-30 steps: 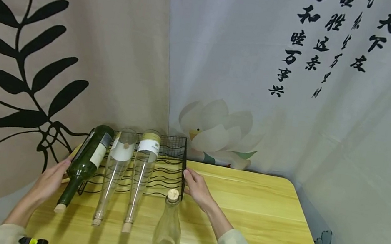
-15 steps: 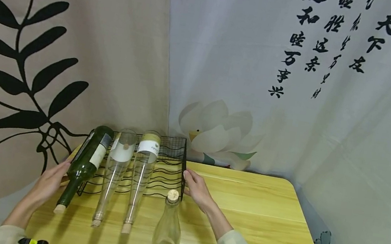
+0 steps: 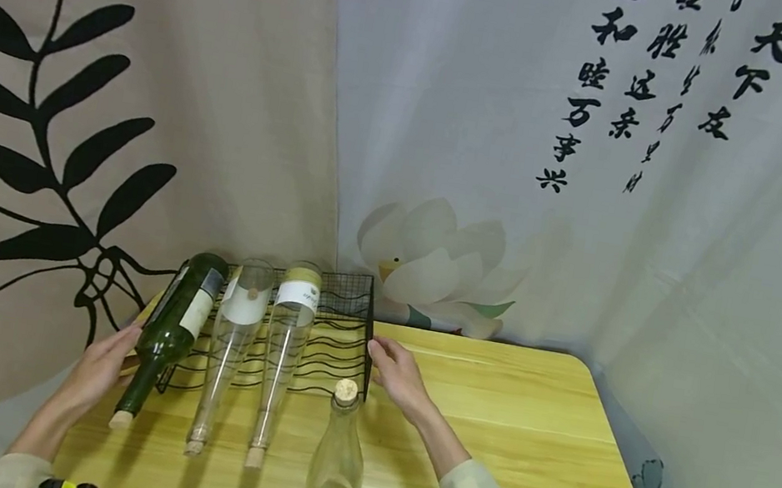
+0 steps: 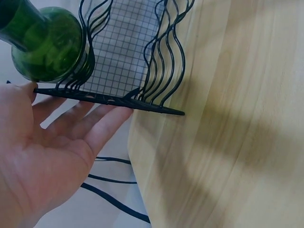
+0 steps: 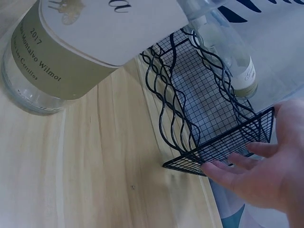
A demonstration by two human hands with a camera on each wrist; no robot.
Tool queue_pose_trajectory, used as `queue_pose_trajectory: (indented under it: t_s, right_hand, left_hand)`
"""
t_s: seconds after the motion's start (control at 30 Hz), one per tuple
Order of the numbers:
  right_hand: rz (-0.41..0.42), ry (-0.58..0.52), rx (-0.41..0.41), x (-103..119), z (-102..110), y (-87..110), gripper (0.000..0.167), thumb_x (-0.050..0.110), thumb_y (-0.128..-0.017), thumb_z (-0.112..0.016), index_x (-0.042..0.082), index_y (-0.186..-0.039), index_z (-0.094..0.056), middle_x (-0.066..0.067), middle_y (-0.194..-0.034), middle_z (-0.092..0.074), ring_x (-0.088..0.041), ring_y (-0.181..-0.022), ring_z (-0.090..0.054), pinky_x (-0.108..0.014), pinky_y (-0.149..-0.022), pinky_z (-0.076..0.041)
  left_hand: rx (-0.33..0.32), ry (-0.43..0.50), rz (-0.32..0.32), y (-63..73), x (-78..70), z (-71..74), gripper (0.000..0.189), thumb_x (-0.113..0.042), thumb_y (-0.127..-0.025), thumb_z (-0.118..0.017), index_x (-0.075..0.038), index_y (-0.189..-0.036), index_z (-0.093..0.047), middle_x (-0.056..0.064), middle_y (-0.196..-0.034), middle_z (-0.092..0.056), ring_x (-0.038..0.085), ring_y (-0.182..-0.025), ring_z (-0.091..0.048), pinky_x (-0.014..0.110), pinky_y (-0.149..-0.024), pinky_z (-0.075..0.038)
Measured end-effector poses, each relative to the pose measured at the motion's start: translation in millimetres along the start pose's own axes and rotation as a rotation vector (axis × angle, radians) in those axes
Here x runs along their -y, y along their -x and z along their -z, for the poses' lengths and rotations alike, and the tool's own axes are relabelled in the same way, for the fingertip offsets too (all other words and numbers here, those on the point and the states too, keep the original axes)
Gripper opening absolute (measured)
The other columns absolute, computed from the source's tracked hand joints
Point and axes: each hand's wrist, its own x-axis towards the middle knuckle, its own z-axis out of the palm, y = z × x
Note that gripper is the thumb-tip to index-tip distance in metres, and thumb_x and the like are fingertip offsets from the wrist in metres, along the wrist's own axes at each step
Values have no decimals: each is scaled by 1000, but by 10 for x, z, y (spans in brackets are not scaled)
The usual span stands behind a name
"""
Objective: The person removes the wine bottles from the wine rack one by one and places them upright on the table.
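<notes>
A black wire wine rack (image 3: pixel 338 342) stands at the back of the wooden table. My left hand (image 3: pixel 94 373) touches its left end, fingers stretched along the end panel in the left wrist view. My right hand (image 3: pixel 400 376) rests its fingertips against the mesh right end, seen in the right wrist view. A corked green wine bottle (image 3: pixel 174 321) lies tilted in the rack by my left hand. Beside it lie two corked clear bottles, one with a white label (image 3: pixel 245 307) and one with a yellow-edged label (image 3: pixel 298 292). The rack's right part holds no bottle.
Another corked clear bottle (image 3: pixel 336 472) stands upright in front of the rack, left of my right forearm. The wooden table (image 3: pixel 485 427) extends to the right. Printed cloth (image 3: pixel 455 119) hangs close behind the rack.
</notes>
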Motion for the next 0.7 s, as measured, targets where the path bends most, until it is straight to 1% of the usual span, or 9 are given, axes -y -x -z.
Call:
queue_pose_trajectory:
  t_s: [0.07,0.13,0.27,0.3,0.4,0.5,0.57,0.63,0.7]
  right_hand:
    - [2,17,-22,20,11,2,72,54,-119,-54,5,-171,-47,-22,-174,-50,-47,-158,-54,-62,-120,-59]
    - [-2,26,-38,37,27,13,69,52,-119,-56,6,-170,-49,-21,-173,-52,-45,-157,-55,-60,-120,-60]
    - [15,39,-55,55,73,60,62,45,-121,-54,6,-169,-51,-22,-172,-54,-46,-157,-56,-58,-120,-60]
    - [23,47,-62,61,85,77,60,43,-121,-55,6,-168,-52,-22,-171,-55,-46,-156,-56,-58,-120,-60]
    - [55,72,-73,66,114,124,59,42,-121,-56,7,-167,-53,-22,-170,-57,-47,-156,-57,-62,-124,-56]
    - [83,91,-69,96,140,169,60,44,-121,-56,8,-168,-52,-21,-171,-56,-46,-157,-57,-65,-129,-50]
    - [95,96,-56,127,161,199,61,45,-121,-55,9,-169,-51,-18,-173,-54,-45,-159,-54,-67,-132,-46]
    - [111,96,-41,158,182,227,62,47,-121,-54,10,-170,-50,-17,-175,-52,-44,-161,-52,-66,-134,-44]
    - [127,92,-27,196,207,260,61,48,-121,-53,12,-171,-49,-14,-176,-51,-42,-163,-51,-65,-135,-43]
  left_hand:
    - [-1,17,1,-2,0,8,78,-50,-125,-25,5,-178,-14,38,-183,-4,-22,-112,-56,17,-92,-64]
    - [4,12,6,-1,-5,13,78,-51,-125,-24,4,-179,-13,38,-183,-5,-21,-114,-59,17,-92,-65]
    - [13,-37,25,-8,-15,21,79,-53,-124,-21,2,-180,-11,39,-183,-10,1,-130,-68,19,-95,-66]
    - [14,-47,24,-13,-17,21,78,-53,-124,-20,2,-180,-11,40,-183,-10,13,-135,-69,19,-95,-66]
    - [16,-62,24,-16,-16,16,77,-51,-124,-18,2,-180,-10,39,-183,-9,37,-145,-63,20,-96,-66]
    - [18,-67,18,-10,-18,10,77,-51,-124,-17,2,-180,-9,38,-184,-8,51,-149,-53,19,-95,-65]
    - [20,-55,18,-5,-17,12,77,-51,-124,-18,2,-180,-9,38,-184,-7,37,-146,-62,18,-95,-65]
    - [22,-40,16,-1,-15,19,78,-52,-124,-20,2,-180,-9,37,-184,-6,12,-136,-70,17,-95,-65]
    - [23,-24,13,1,-13,24,78,-52,-124,-21,1,-180,-9,37,-184,-6,-12,-122,-64,17,-94,-64]
